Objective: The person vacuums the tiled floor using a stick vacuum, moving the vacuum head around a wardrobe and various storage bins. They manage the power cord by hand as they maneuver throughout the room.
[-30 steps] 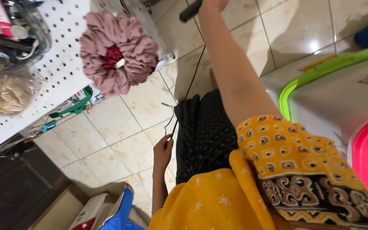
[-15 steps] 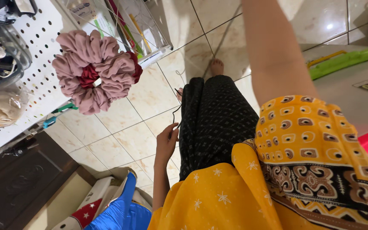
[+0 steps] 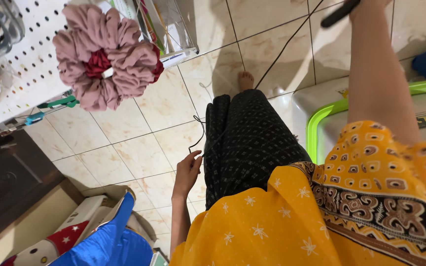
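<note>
Head view: black cord (image 3: 199,134) pinched in left hand (image 3: 187,172), trailing floorward.

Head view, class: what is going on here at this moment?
A person stands on a tiled floor, looking down. The left hand pinches a thin black cord beside the leg. The right hand, raised at the top edge, grips a black handle from which the cord runs down. A pink fabric flower hangs on a white pegboard; a green-rimmed bin sits to the right.
</note>
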